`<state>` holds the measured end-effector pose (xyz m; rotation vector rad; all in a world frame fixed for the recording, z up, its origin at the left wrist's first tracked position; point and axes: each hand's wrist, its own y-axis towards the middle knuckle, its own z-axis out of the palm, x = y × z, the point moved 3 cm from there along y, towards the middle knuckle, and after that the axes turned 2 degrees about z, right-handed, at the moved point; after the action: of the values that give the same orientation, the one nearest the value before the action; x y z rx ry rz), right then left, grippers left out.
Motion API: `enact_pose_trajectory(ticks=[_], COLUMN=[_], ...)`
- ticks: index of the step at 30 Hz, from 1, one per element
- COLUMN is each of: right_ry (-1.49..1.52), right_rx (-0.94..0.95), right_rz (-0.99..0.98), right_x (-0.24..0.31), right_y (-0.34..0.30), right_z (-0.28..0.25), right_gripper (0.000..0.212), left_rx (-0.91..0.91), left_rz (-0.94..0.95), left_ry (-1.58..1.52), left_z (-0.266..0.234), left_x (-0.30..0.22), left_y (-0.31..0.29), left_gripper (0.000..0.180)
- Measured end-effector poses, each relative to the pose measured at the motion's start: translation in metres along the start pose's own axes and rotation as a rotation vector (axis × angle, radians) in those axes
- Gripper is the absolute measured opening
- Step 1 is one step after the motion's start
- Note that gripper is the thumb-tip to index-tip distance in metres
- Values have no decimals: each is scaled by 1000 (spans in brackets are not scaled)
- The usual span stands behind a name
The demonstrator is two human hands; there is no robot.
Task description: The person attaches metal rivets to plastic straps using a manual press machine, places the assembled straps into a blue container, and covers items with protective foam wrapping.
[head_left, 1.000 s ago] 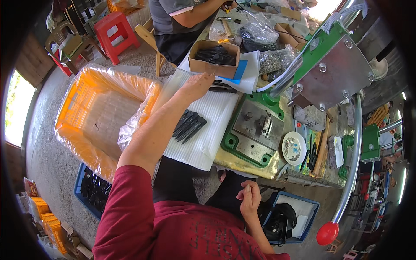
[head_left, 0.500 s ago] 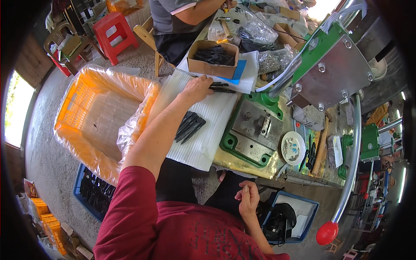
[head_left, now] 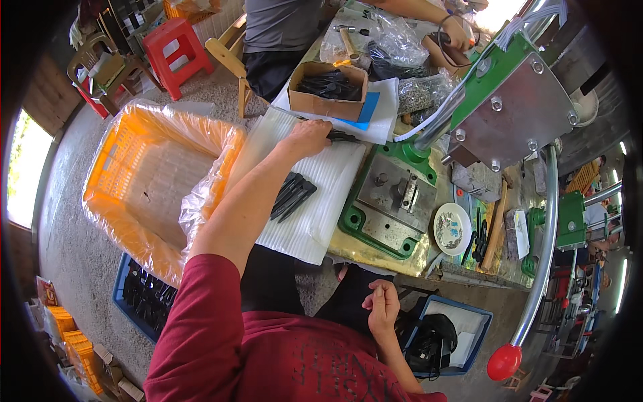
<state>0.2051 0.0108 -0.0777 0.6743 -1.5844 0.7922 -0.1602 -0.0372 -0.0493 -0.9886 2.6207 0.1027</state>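
Note:
My left hand [head_left: 310,137] reaches across a white foam sheet [head_left: 311,214] at the table's far side. Its fingers are closed on slim black pieces [head_left: 344,137], whose ends stick out to the right; the fingertips are partly hidden. A pile of similar long black pieces [head_left: 293,195] lies on the foam nearer to me. Just beyond the hand stands a cardboard box [head_left: 323,109] holding more black pieces. Over my lap, my right hand [head_left: 383,307] is loosely curled, with nothing visible in it.
An orange crate [head_left: 107,171] lined with clear plastic stands at the left. On the right are a green press [head_left: 348,221], its red-knobbed lever [head_left: 504,362] and a white dish [head_left: 453,229]. Blue trays [head_left: 483,328] sit below. A co-worker's arm [head_left: 418,10] reaches over the far table.
My left hand has shifted slightly right and nearer, and the black pieces by its fingers are bunched closer together. The co-worker's arm has moved right. My right hand stays put.

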Motion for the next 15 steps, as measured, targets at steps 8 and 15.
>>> enact_pose_trajectory(ticks=[8,15], right_ry=[-30,5], right_rx=[8,13], right_rz=[-16,-7], right_x=[1,-1], right_y=[-1,-2], right_z=[0,-1], right_gripper=[16,16], left_rx=[-29,-58], left_rz=[20,56], left_ry=[66,41], left_z=[-6,-23], left_x=[-5,-1], left_y=[-8,-19], left_gripper=[26,29])
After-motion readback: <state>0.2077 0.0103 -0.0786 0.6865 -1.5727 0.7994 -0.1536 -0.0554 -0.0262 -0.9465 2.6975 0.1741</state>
